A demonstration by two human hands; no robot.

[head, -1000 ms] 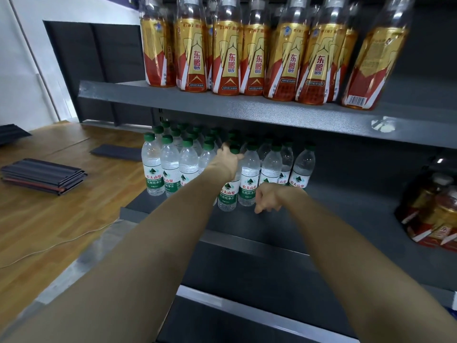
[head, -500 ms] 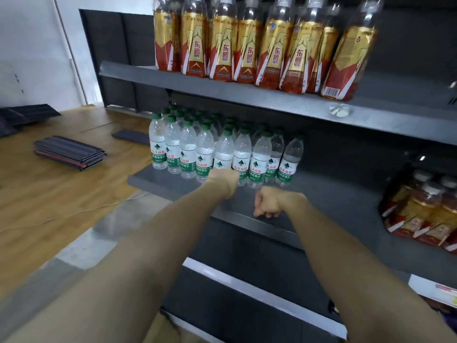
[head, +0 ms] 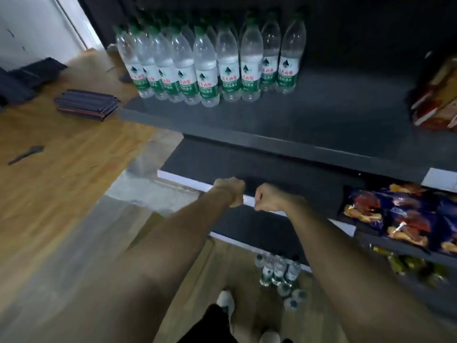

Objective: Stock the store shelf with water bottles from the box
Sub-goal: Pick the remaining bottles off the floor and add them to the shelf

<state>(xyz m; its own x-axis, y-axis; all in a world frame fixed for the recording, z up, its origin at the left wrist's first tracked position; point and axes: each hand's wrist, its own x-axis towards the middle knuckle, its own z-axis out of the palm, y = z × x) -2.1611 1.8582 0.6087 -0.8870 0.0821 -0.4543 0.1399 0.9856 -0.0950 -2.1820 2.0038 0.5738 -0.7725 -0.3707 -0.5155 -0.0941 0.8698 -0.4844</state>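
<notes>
View: tilted down since half a second ago; upper shelf with the red-gold bottles gone from frame, floor and feet now showing.
Left hand (head: 231, 191): fingers clenched into a fist, holding nothing; pulled back from the bottle row, now low in front of a lower shelf edge.
Right hand (head: 268, 198): fingers clenched likewise, holding nothing; just beside the left, apart by a narrow gap; also drawn down and back from the shelf.
Bottles (head: 205, 68): green-capped water, upright, packed in rows at the left end of the shelf (head: 321, 120); row unchanged, no hand touching.
Floor bottles (head: 279, 271): small cluster standing on the wood floor at the foot of the unit, below the right forearm, a few more just in front; newly in view; blurred.
Box: not made out.
Snacks (head: 408, 214): blue and orange bags on a lower shelf at right; newly in view.
Red packs (head: 437, 100): right end of the bottle shelf, blurred.
Panels (head: 86, 103): dark flat stack on the floor at left, as before.
Shoes (head: 226, 302): pale, bottom centre.
</notes>
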